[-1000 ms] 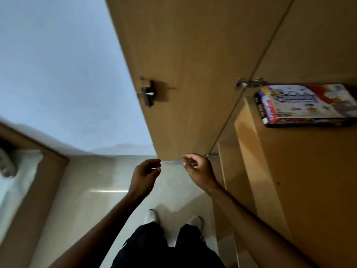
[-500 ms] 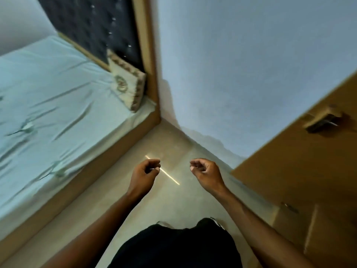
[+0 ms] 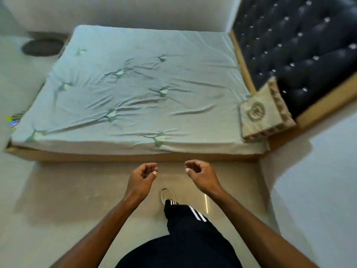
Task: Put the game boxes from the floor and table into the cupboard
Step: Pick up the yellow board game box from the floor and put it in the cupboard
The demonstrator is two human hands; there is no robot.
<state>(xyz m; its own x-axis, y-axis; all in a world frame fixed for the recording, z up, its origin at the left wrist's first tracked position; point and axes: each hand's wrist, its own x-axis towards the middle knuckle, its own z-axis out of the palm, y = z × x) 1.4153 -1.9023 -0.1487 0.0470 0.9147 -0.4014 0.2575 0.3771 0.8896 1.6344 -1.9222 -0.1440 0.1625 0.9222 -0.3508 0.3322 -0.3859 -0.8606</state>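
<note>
Cardboard, prob.: a bright green/blue/red scrap at far left looks like a game box (image 3: 14, 118), both hands empty.

Head view: the box lies on the floor (image 3: 77, 190) just beside the bed (image 3: 135, 84), near its foot corner and mostly hidden by it, so size and lid can't be read. Left hand (image 3: 143, 176) and right hand (image 3: 201, 175) hang in front of the body over the floor, well apart from the box, fingers (image 3: 149, 167) loosely curled w/ nothing between them. One shoe (image 3: 167, 194) shows below. Cushion (image 3: 258, 115) sits at the headboard (image 3: 299, 45) end. Cupboard and tabletop not in view. Judged: light, stiff, flat, slick printed faces, loose bits inside likely. Take it by both long edges w/ two hands, keep it level, lid side up, or contents may spill.
</note>
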